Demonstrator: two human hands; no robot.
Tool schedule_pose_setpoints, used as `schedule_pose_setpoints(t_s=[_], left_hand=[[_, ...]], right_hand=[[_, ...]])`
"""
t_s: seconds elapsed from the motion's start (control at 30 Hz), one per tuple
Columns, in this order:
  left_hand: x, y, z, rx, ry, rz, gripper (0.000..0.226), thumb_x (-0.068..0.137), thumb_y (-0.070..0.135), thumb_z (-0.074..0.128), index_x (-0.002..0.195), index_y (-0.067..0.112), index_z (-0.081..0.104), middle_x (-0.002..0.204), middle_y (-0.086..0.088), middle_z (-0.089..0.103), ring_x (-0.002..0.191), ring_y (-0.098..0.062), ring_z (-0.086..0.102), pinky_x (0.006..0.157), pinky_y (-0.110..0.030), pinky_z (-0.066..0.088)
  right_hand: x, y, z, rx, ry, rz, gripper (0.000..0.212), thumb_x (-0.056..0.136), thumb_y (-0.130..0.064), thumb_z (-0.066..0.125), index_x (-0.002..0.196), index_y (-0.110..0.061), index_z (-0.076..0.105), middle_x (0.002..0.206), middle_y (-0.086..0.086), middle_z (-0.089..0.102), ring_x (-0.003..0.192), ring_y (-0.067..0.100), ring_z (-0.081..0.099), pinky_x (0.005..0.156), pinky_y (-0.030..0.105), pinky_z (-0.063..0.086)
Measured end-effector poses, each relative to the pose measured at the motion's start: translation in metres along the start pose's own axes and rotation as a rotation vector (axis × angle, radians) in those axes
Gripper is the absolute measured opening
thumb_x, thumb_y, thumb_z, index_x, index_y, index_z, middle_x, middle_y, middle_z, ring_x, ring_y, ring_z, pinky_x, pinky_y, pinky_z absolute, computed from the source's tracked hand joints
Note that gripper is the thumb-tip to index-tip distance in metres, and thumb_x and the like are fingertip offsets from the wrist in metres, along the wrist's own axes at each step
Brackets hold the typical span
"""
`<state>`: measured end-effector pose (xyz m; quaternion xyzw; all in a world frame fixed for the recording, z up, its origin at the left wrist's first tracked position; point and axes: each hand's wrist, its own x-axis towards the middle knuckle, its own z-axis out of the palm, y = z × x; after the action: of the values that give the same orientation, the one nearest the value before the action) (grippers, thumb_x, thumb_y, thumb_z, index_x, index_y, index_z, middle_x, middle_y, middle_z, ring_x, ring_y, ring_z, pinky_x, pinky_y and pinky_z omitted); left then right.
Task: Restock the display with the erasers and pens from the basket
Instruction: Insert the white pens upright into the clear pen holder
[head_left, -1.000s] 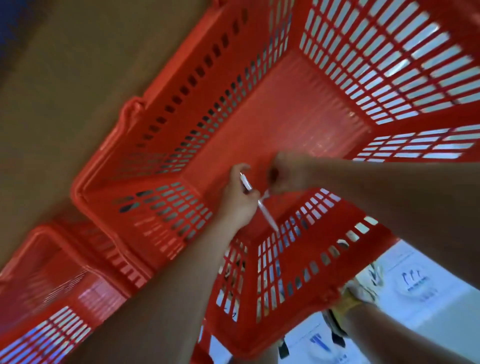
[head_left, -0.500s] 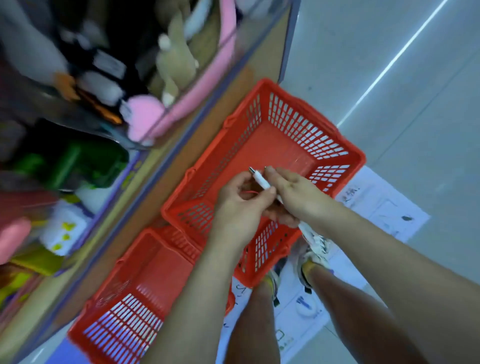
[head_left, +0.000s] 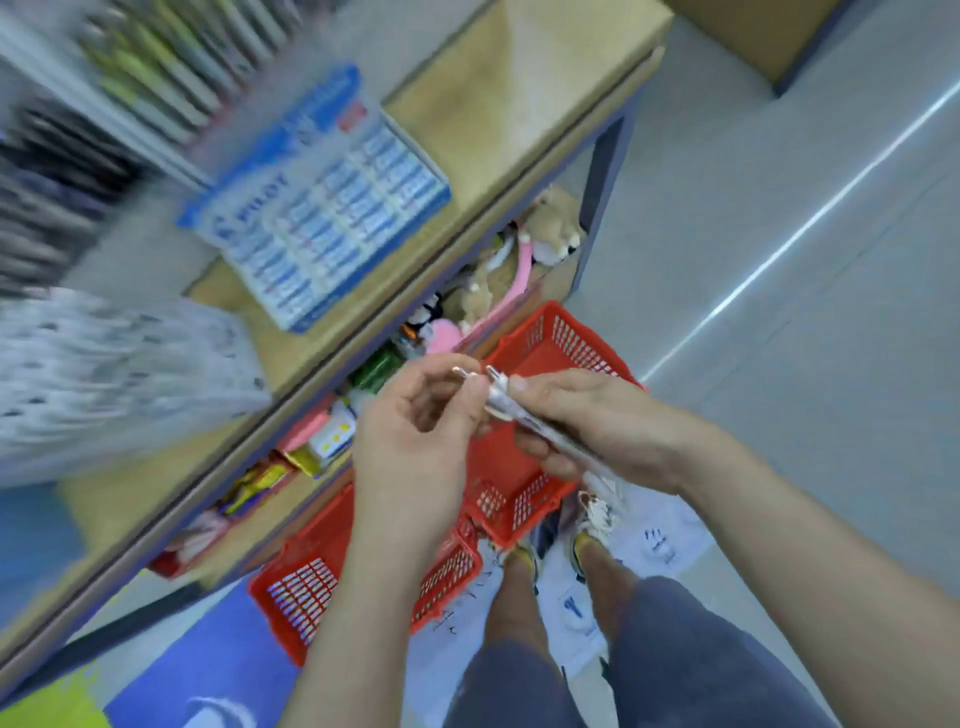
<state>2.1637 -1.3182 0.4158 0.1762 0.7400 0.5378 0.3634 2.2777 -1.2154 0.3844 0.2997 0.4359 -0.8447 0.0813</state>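
Both hands are raised above a red basket (head_left: 566, 338) on the floor. My right hand (head_left: 597, 421) grips a small bundle of white pens (head_left: 501, 397) that runs back under its palm. My left hand (head_left: 415, 441) pinches the metal tips of the pens between thumb and fingers. A blue Pilot display box (head_left: 322, 202) with rows of small items lies on the wooden shelf top (head_left: 519, 67) to the upper left. Racks of pens at the far upper left are blurred.
A second red basket (head_left: 306, 587) sits on the floor by my feet. The lower shelf (head_left: 363, 379) holds plush toys and small packets. A blurred patterned item fills the left edge. Grey floor lies to the right, with white printed paper under my shoes.
The view has swung up from inside the basket to the shelf. Both hands have risen out of the basket with the pens, standing height now.
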Motion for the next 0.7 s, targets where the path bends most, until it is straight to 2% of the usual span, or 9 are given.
schedule_pose_setpoints(t_s=[0.13,0.2,0.27,0.3,0.37,0.4,0.5,0.57,0.7], left_hand=[[-0.019,0.056,-0.058,-0.050,0.185,0.060,0.015,0.088,0.000,0.057,0.082,0.013,0.061,0.059,0.001,0.067,0.052,-0.010,0.064,0.053,-0.019,0.053],[-0.029,0.075,-0.088,-0.035,0.226,0.068,0.016,0.087,-0.002,0.058,0.081,0.012,0.062,0.059,0.000,0.068,0.052,-0.010,0.066,0.053,-0.018,0.053],[-0.039,0.089,-0.116,0.004,0.267,0.086,0.018,0.086,-0.003,0.060,0.080,0.014,0.065,0.061,0.001,0.069,0.054,-0.011,0.067,0.057,-0.019,0.056],[-0.043,0.096,-0.129,0.022,0.298,0.091,0.017,0.085,-0.002,0.061,0.080,0.013,0.066,0.061,0.001,0.070,0.055,-0.011,0.067,0.058,-0.019,0.056],[-0.051,0.108,-0.154,0.052,0.380,0.107,0.012,0.083,0.001,0.065,0.080,0.012,0.068,0.061,0.000,0.070,0.055,-0.011,0.067,0.056,-0.017,0.054],[-0.055,0.113,-0.167,0.068,0.423,0.124,0.012,0.083,0.002,0.066,0.079,0.013,0.068,0.061,0.000,0.070,0.055,-0.011,0.067,0.056,-0.017,0.054],[-0.058,0.122,-0.200,0.133,0.542,0.191,0.012,0.082,0.008,0.069,0.078,0.019,0.069,0.061,0.002,0.069,0.056,-0.013,0.066,0.059,-0.019,0.055],[-0.055,0.125,-0.219,0.168,0.600,0.221,0.013,0.083,0.010,0.069,0.078,0.022,0.069,0.060,0.006,0.069,0.056,-0.010,0.065,0.061,-0.019,0.055],[-0.043,0.128,-0.236,0.273,0.618,0.248,0.012,0.082,0.019,0.071,0.077,0.030,0.070,0.063,0.005,0.069,0.061,-0.015,0.066,0.064,-0.028,0.057]], right_hand=[[-0.004,-0.039,0.034,-0.107,-0.102,-0.027,0.039,0.099,-0.035,0.043,0.097,-0.003,0.065,0.057,0.001,0.040,0.044,0.011,0.033,0.040,0.019,0.026],[-0.002,-0.052,0.055,-0.125,-0.056,-0.057,0.043,0.099,-0.034,0.045,0.089,0.003,0.063,0.056,-0.001,0.041,0.043,0.008,0.032,0.041,0.018,0.025],[0.002,-0.062,0.077,-0.153,0.022,-0.106,0.039,0.098,-0.031,0.048,0.073,-0.006,0.066,0.057,0.001,0.044,0.044,0.008,0.036,0.042,0.018,0.027],[0.005,-0.065,0.088,-0.176,0.062,-0.131,0.037,0.098,-0.027,0.049,0.075,-0.006,0.069,0.060,0.005,0.046,0.046,0.009,0.039,0.043,0.018,0.030],[0.012,-0.071,0.108,-0.187,0.112,-0.180,0.035,0.098,-0.022,0.049,0.097,0.008,0.065,0.067,0.012,0.048,0.051,0.012,0.044,0.046,0.020,0.035],[0.015,-0.073,0.118,-0.158,0.131,-0.189,0.035,0.099,-0.023,0.048,0.104,0.008,0.063,0.067,0.011,0.050,0.050,0.013,0.045,0.046,0.021,0.036],[0.026,-0.081,0.146,-0.130,0.184,-0.193,0.030,0.099,-0.033,0.045,0.107,-0.012,0.065,0.060,0.004,0.050,0.043,0.014,0.038,0.040,0.020,0.027],[0.035,-0.084,0.160,-0.111,0.209,-0.195,0.032,0.099,-0.033,0.045,0.107,-0.010,0.065,0.062,0.005,0.047,0.045,0.013,0.034,0.039,0.020,0.024],[0.049,-0.086,0.181,0.001,0.231,-0.166,0.028,0.101,-0.022,0.044,0.109,-0.003,0.063,0.062,0.003,0.050,0.048,0.013,0.046,0.041,0.022,0.037]])
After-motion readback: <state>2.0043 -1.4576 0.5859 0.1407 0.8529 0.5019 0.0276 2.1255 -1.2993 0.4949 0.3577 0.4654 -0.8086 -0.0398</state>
